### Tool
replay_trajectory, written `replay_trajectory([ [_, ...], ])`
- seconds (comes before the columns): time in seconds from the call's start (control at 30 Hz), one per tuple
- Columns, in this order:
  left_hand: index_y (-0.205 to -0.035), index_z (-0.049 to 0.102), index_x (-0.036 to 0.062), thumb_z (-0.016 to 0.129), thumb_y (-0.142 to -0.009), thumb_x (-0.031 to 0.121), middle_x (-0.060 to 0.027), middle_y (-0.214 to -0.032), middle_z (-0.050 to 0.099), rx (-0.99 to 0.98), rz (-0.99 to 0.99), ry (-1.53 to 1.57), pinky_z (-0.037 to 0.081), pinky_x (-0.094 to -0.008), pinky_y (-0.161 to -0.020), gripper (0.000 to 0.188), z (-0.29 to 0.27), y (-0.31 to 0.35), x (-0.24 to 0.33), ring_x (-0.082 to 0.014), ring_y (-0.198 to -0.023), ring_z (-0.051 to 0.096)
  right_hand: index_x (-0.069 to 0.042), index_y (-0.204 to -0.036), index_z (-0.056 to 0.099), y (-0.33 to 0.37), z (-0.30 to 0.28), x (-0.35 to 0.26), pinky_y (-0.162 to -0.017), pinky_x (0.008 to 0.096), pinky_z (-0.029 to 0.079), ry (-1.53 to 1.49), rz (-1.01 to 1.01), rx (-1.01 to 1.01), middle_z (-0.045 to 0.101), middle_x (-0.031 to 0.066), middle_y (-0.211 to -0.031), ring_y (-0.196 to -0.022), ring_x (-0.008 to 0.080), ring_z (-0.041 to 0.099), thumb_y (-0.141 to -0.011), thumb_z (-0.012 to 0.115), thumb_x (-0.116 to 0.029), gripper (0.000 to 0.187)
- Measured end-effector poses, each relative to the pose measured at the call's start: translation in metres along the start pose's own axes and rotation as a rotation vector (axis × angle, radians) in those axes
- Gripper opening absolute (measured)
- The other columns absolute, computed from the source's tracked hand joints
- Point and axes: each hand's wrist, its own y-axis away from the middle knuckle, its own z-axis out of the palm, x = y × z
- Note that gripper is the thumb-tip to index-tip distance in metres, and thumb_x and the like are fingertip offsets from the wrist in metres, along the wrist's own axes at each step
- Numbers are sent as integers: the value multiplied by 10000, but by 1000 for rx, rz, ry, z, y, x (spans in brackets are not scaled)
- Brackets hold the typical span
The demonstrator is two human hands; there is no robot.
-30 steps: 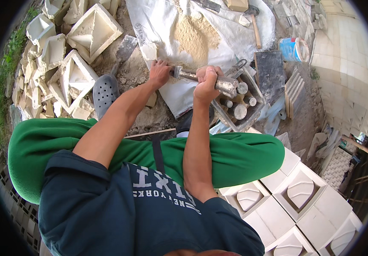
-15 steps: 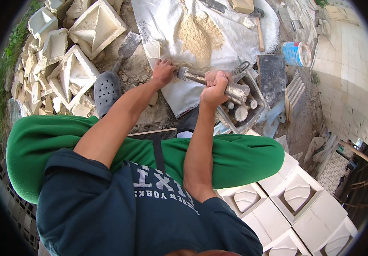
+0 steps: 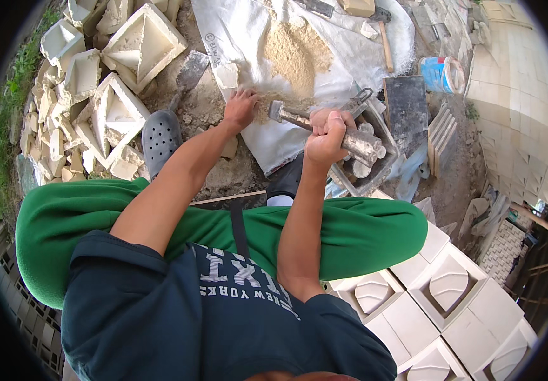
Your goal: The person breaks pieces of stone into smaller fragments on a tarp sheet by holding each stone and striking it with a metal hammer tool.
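Note:
My right hand (image 3: 328, 134) is closed around a hand tool with a thick, plaster-caked handle (image 3: 364, 145) and a narrow shaft ending in a flat metal head (image 3: 276, 110). The tool slants over a white sack (image 3: 255, 143), its head pointing left. My left hand (image 3: 241, 108) is on the sack's left part, just left of the tool head and apart from it. Its fingers are curled down, hiding their tips and anything under them. A pale chunk (image 3: 227, 75) lies beyond that hand. Sandy powder (image 3: 293, 57) is heaped farther up the sack.
Beneath my right hand stands a grey box (image 3: 385, 171) with several round-ended pieces. Broken cream moulds (image 3: 144, 47) pile up at left, near a trowel (image 3: 191, 70). A hammer (image 3: 386, 38), dark board (image 3: 405, 105) and blue bucket (image 3: 440, 75) are at right; patterned tiles (image 3: 448, 286) lie nearer.
The tool head has moved slightly right, away from my left hand. My right hand has shifted a little right and nearer with it. My left hand stays at the sack, fingers more curled down.

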Motion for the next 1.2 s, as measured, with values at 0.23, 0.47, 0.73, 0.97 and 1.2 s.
replay_trajectory([
  [0.23,-976,628,128,541,-807,196,-57,-1075,559,36,5,-1,346,-404,-929,202,-1,5,4,-242,-1054,487,-93,-553,323,-2,2,20,-423,248,265,105,40,22,324,-9,-476,-423,83,260,-761,445,-55,244],
  [0.47,-976,634,129,578,-765,155,-50,-1056,558,-159,112,-123,383,-382,-914,221,-7,1,9,-245,-1046,493,-51,-580,391,5,-4,12,-453,247,272,32,71,-31,382,1,-504,-468,88,340,-772,477,-88,214],
  [0.73,-1027,600,111,590,-750,174,-72,-1112,541,-35,-14,2,362,-371,-951,285,-8,9,0,-248,-1088,484,-99,-553,304,10,4,1,-434,249,271,48,-3,-15,313,-9,-476,-434,88,268,-767,446,-80,257],
  [0.97,-1022,606,136,592,-751,181,-60,-1138,536,-113,25,-90,356,-376,-952,275,-16,12,2,-228,-1099,479,-95,-544,289,9,5,15,-432,247,268,62,21,-41,329,0,-473,-431,90,272,-763,427,-48,262],
  [1.2,-998,611,130,566,-764,145,-59,-1119,547,-75,75,-67,376,-378,-924,238,-16,10,0,-236,-1086,484,-91,-540,299,5,14,20,-430,244,268,96,132,-56,336,-2,-477,-432,83,280,-757,418,-28,256],
])
